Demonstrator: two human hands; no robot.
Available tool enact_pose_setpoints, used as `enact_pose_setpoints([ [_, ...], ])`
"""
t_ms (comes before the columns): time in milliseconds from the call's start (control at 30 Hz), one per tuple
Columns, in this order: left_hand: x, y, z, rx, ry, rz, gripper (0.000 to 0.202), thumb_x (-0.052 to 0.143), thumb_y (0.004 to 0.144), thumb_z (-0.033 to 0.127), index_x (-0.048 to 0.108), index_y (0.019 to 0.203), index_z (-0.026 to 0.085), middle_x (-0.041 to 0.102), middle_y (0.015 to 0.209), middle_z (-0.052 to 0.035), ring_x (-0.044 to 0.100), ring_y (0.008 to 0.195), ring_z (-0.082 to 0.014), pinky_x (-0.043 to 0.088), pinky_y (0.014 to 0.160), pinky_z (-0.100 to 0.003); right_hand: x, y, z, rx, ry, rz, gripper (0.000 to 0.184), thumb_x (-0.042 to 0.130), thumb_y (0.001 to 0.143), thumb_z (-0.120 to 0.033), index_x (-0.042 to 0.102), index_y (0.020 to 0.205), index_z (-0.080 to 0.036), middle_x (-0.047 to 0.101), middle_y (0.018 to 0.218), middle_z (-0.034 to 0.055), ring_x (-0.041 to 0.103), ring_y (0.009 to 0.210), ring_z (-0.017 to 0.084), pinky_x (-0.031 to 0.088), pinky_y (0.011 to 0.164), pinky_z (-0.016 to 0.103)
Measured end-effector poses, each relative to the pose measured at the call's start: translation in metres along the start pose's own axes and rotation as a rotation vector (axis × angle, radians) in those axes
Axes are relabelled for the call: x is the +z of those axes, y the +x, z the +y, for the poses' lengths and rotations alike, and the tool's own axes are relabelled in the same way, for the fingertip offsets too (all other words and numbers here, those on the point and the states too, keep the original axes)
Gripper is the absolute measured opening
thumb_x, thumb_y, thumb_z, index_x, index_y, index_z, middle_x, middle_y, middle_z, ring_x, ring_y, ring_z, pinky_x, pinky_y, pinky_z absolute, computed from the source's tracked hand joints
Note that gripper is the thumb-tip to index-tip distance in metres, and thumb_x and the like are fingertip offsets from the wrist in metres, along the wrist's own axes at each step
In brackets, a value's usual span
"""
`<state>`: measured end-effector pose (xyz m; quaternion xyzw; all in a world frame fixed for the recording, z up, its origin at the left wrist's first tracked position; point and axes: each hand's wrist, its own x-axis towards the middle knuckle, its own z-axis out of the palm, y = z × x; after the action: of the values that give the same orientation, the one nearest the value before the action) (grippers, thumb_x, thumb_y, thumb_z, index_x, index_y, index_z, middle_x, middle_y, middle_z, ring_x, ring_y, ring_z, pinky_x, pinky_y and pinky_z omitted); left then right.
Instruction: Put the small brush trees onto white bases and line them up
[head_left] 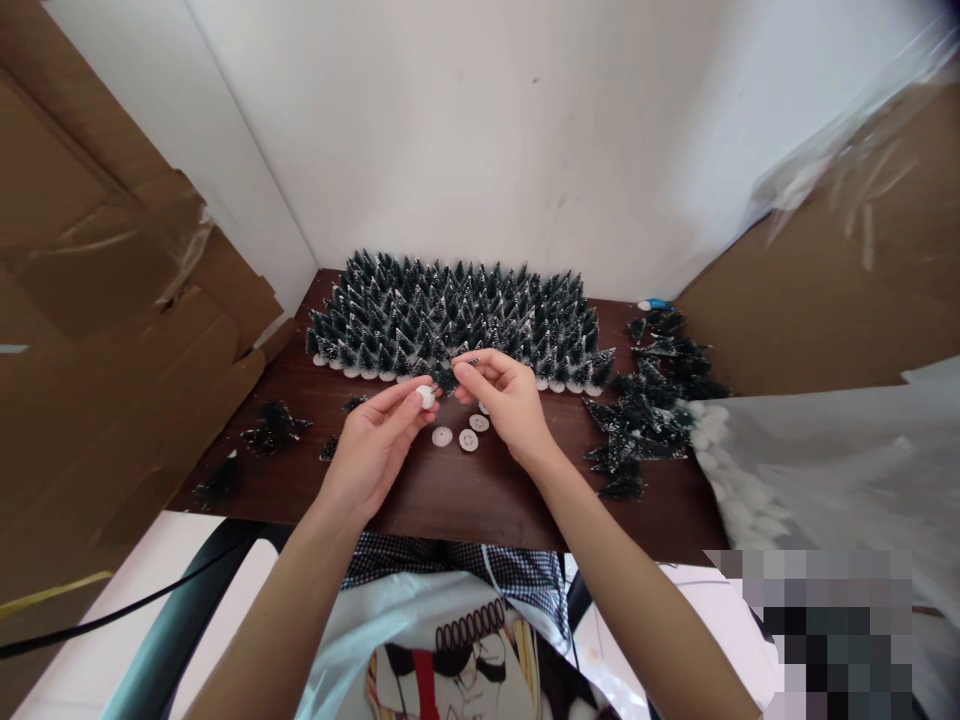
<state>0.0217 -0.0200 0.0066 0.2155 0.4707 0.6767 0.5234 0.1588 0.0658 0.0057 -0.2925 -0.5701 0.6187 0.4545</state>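
Between the thumb and fingers of my left hand (367, 440) is a small white round base (426, 397). My right hand (506, 400) pinches a small dark green miniature tree (445, 379) tipped with white. The tree's lower end meets the white base or lies very close to it; I cannot tell which. Below my hands, several loose white discs (469, 440) lie on the dark brown table (480, 505). Directly behind my hands, many miniature trees (465, 310) stand upright in tight rows on white bases.
Loose trees lie piled at the right (645, 420), beside a clear plastic bag (825, 460) with white bases (731, 470) at its mouth. A few loose trees (275, 428) lie at the left. Cardboard boxes (112, 300) flank the table, and a white wall (480, 130) stands behind.
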Motion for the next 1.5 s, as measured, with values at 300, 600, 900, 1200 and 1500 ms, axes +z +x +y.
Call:
enact_pose_setpoints([
  [300, -0.003, 0.001, -0.004, 0.110, 0.163, 0.045, 0.036, 0.090, 0.067, 0.033, 0.080, 0.098, 0.018, 0.077, 0.101, -0.0057, 0.067, 0.087, -0.0133, 0.053, 0.089, -0.028, 0.002, -0.002, -0.001, -0.044, -0.061, 0.002, 0.023, 0.075, 0.081, -0.039, 0.070, 0.092, -0.019, 0.069, 0.068, -0.0019, 0.066, 0.065, 0.013, 0.055, 0.067, 0.028],
  [600, -0.007, 0.001, -0.006, 0.215, 0.298, 0.057, 0.039, 0.087, 0.071, 0.038, 0.077, 0.103, 0.018, 0.077, 0.104, -0.0076, 0.069, 0.098, -0.0199, 0.053, 0.097, -0.036, 0.002, -0.003, 0.000, -0.066, -0.120, -0.038, 0.022, 0.072, 0.084, -0.038, 0.068, 0.096, -0.020, 0.069, 0.069, -0.0022, 0.070, 0.068, 0.014, 0.055, 0.069, 0.029],
  [900, -0.003, -0.001, -0.006, 0.415, 0.388, 0.042, 0.044, 0.086, 0.070, 0.028, 0.071, 0.110, 0.017, 0.075, 0.102, -0.0066, 0.071, 0.096, -0.0194, 0.058, 0.092, -0.036, 0.002, -0.003, 0.002, -0.037, -0.084, -0.076, 0.027, 0.068, 0.087, -0.045, 0.064, 0.098, -0.020, 0.069, 0.071, -0.0015, 0.070, 0.070, 0.014, 0.056, 0.068, 0.029],
  [1200, -0.010, 0.002, -0.011, 0.725, 0.666, 0.038, 0.076, 0.082, 0.076, 0.023, 0.046, 0.143, 0.026, 0.068, 0.108, -0.0042, 0.070, 0.093, -0.0173, 0.059, 0.092, -0.036, 0.001, -0.004, 0.006, -0.033, -0.144, -0.119, 0.023, 0.063, 0.092, -0.042, 0.060, 0.101, -0.022, 0.068, 0.072, -0.0026, 0.071, 0.071, 0.015, 0.054, 0.070, 0.028],
  [1500, -0.011, 0.004, -0.013, 0.793, 0.752, 0.055, 0.077, 0.080, 0.078, 0.022, 0.043, 0.145, 0.028, 0.067, 0.109, -0.0035, 0.069, 0.096, -0.0182, 0.059, 0.094, -0.039, 0.001, -0.004, 0.010, -0.035, -0.168, -0.130, 0.023, 0.062, 0.093, -0.043, 0.060, 0.104, -0.022, 0.071, 0.073, -0.0017, 0.070, 0.069, 0.015, 0.055, 0.070, 0.029],
])
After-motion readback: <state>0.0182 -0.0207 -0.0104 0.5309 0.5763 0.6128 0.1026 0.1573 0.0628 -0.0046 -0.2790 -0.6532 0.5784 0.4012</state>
